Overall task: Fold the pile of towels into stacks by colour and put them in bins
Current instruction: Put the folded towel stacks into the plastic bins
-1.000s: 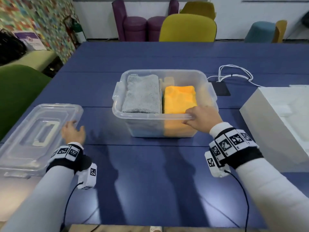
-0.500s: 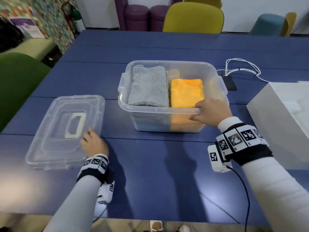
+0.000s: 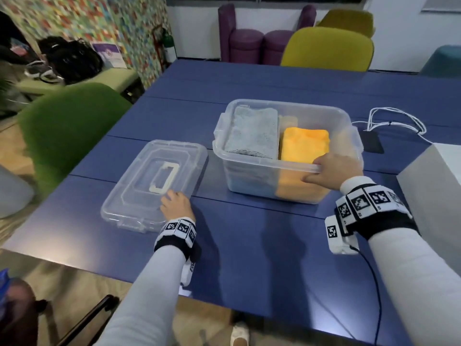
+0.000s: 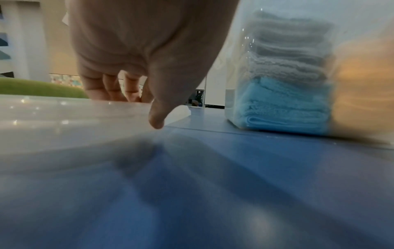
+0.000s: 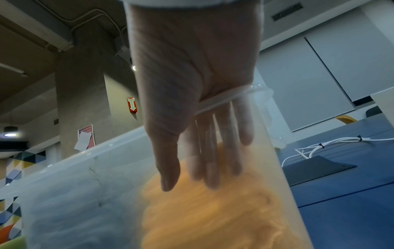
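The bin [image 3: 287, 168] is sitting on the blue table [image 3: 249, 245], well in from the near edge, with bare tabletop showing in front of it and behind it. Inside, a grey stack [image 3: 253, 132] is filling the left half and an orange stack [image 3: 303, 144] the right; through the clear wall in the left wrist view, blue towels [image 4: 285, 104] are lying under the grey ones.

The right hand [image 3: 334, 171] is gripping the bin's near rim at its right end: the fingers [image 5: 215, 151] are reaching down inside the wall against the orange stack, and the thumb is lying outside.

The lid [image 3: 154, 186] is lying flat just left of the bin, a narrow strip of table showing between them, its near corner close to the table's front edge. The left hand [image 3: 175, 206] is resting at the lid's near right corner, fingers laid over the top and the thumb hanging down past the rim. Whether it is gripping or only touching, the views are not showing clearly.

A white box [image 3: 431, 191] is standing close to the right of the bin and is being cut off by the frame. A white cable [image 3: 396, 121] and a dark pad [image 3: 371, 143] are lying behind it. A green chair [image 3: 67, 126] is crowding the table's left side.

The wrist views are blurring near the bin walls, so the towel folds are hard to count.
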`<state>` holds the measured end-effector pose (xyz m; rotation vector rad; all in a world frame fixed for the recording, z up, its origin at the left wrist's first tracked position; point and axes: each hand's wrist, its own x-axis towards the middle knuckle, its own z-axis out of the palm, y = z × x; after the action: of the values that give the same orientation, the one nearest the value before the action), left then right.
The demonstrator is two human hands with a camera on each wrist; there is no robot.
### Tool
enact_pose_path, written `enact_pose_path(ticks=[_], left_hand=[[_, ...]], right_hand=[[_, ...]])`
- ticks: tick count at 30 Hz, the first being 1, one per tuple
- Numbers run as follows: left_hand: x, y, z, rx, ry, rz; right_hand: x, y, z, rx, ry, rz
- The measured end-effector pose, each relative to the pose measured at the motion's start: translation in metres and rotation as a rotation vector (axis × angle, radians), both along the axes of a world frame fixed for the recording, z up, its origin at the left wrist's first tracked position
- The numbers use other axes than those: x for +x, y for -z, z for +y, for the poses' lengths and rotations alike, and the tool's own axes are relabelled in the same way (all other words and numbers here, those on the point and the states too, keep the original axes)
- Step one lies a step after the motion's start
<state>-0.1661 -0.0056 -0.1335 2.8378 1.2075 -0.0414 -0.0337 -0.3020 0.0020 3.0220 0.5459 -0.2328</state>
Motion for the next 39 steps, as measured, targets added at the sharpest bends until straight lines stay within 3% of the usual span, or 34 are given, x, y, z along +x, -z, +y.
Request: enact_pose_path(ticks=[5, 8, 10, 13, 18, 22, 28, 35, 39], left_hand=[[0.000, -0.045, 0.014, -0.077, -0.059, -0.142], [0.000, -0.078, 0.016, -0.093, -0.035, -0.303], [0.003, -0.096, 0.017, -0.073, 0.049, -0.447], [0.012, -0.122, 0.013, 0.049, 0.308, -0.595], [0.036, -0.158, -0.022, 0.105, 0.795, -0.541], [0.059, -0.161, -0.055, 0.021, 1.012, -0.359], [0.066, -0.147, -0.073, -0.071, 1.086, -0.312], [0.070, -0.153, -0.056, -0.284, 0.856, -0.244], [0.088, -0.152, -0.053, -0.407, 0.768, -0.421]], right_hand=[[-0.001, -0.009, -0.004, 0.075, -0.017, 0.145], [-0.004, -0.008, -0.009, 0.331, 0.006, 0.194], [-0.007, -0.006, -0.009, 0.579, 0.038, 0.092], [-0.011, -0.007, -0.008, 0.805, 0.082, -0.100], [-0.009, -0.018, -0.013, 1.121, 0.314, -0.522], [-0.011, -0.015, -0.022, 1.088, 0.338, -0.580], [0.002, 0.014, -0.035, 0.941, 0.423, -0.336], [0.012, 0.004, -0.024, 0.756, 0.348, -0.179], [0.013, 0.000, -0.021, 0.738, 0.415, -0.204]])
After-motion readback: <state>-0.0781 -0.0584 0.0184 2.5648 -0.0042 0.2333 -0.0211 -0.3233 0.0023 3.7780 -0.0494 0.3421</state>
